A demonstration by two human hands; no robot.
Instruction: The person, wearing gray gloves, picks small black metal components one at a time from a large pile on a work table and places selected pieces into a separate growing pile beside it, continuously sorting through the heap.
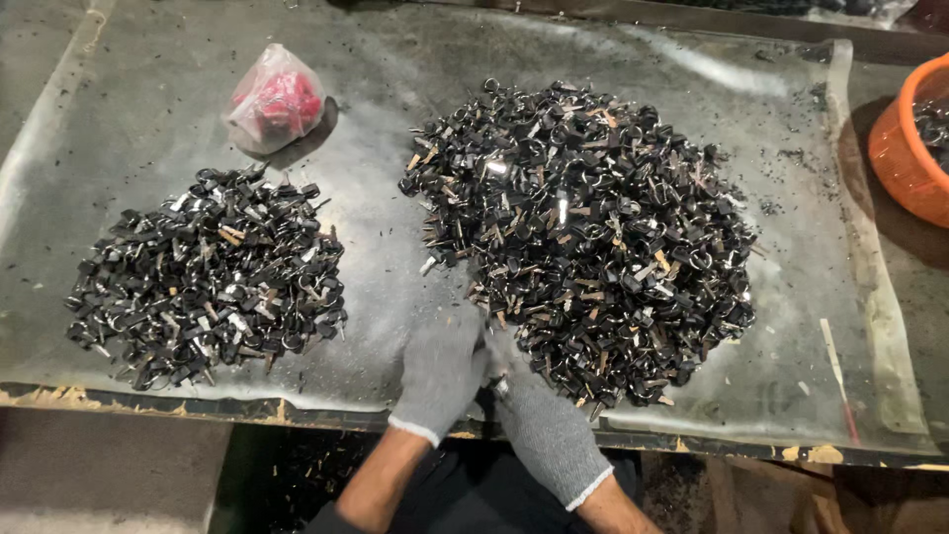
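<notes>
My left hand [440,371] and right hand [544,425], both gloved, meet at the worktop's [395,247] front edge beside the big heap [583,237]. Each grip is curled round a small black part [497,388]; how tightly, I cannot tell. I judge it best worked low and close.

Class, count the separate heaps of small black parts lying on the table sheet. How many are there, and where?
2: a smaller heap at left, a bigger heap at centre-right. The orange tub may hide more.

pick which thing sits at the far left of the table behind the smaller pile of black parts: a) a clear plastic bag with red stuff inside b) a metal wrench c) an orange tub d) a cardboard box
a: a clear plastic bag with red contents lies on the table sheet just beyond the smaller pile, while the orange tub is at the right edge.
</notes>
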